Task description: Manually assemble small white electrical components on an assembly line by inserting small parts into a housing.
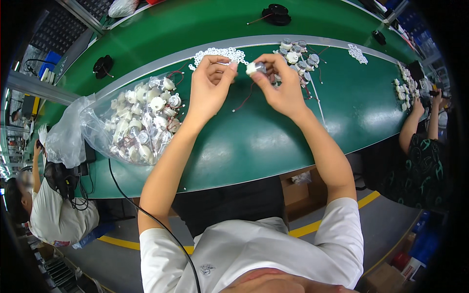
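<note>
My right hand [283,87] pinches a small motor [255,68] with a white cap and a grey metallic body. A thin dark red wire [243,101] trails from it toward the green table. Close by on the left, my left hand [211,84] is closed, thumb pressed to its curled fingers. Whatever it may hold at the fingertips is too small to make out. Just behind that hand lies a pile of small white plastic rings [222,52]. More white-and-grey motors with wires [294,56] are heaped beyond my right hand.
A clear plastic bag full of motors [141,119] lies left of my left forearm. Behind the metal rail, black round parts with wires [276,14] sit on a green belt [195,24]. Other people work at left and right; a black cable [128,198] crosses my left arm.
</note>
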The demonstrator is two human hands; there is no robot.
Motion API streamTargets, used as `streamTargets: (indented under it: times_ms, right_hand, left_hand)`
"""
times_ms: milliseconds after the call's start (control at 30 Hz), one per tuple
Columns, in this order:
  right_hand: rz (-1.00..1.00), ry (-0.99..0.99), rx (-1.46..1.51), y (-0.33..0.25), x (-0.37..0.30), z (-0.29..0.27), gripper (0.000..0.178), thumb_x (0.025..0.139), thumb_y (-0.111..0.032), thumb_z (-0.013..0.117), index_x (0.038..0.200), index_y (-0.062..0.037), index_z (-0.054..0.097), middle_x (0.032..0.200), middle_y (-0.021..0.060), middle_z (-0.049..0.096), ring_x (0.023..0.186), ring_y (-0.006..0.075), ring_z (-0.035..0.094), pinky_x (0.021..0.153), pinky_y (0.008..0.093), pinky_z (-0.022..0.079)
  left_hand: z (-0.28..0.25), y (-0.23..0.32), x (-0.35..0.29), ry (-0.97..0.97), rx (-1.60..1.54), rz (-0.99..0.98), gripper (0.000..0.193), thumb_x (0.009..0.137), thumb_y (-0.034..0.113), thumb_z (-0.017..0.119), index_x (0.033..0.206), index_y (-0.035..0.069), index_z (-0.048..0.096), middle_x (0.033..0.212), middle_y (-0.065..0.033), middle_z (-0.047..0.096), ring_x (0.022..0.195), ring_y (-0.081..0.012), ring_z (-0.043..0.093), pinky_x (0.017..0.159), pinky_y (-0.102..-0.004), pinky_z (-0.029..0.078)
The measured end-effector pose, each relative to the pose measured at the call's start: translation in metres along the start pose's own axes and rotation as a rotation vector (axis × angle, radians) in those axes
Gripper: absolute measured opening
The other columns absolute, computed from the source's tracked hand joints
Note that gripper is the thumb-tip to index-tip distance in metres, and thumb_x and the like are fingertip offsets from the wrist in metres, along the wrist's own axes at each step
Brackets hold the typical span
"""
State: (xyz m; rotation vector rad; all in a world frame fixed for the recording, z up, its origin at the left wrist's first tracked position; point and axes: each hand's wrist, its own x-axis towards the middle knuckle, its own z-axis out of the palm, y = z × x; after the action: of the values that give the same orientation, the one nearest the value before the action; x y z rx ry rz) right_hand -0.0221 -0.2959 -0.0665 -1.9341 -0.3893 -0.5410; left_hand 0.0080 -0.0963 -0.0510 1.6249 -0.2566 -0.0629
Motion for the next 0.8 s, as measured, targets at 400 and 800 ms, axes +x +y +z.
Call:
streamTargets:
  times_ms: [400,800]
  right_hand:
    - [0.671,-0.207,1.369,0.013,0.014,-0.025,0.026,0.112,-0.030,0.055,0.105,-0.0055,0.062,0.090,0.0035,0.059,0.086,0.0156,0.058,0.091,0.0410,0.055]
    - [0.738,-0.271,1.343,0.010,0.004,-0.002,0.028,0.113,-0.030,0.054,0.108,-0.0025,0.060,0.087,-0.0021,0.050,0.061,0.0041,0.034,0.049,0.0192,0.029]
  left_hand:
    - [0.009,-0.031,-0.008,0.113,1.086,0.474,0.056,0.081,0.008,0.076,0.133,0.011,0.055,0.114,-0.0042,0.077,0.108,-0.0288,0.064,0.090,-0.0420,0.048]
    - [0.005,-0.032,-0.016,-0.003,0.772,0.401,0.049,0.084,0.001,0.074,0.128,0.005,0.053,0.112,-0.0114,0.075,0.109,-0.0328,0.065,0.094,-0.0424,0.053]
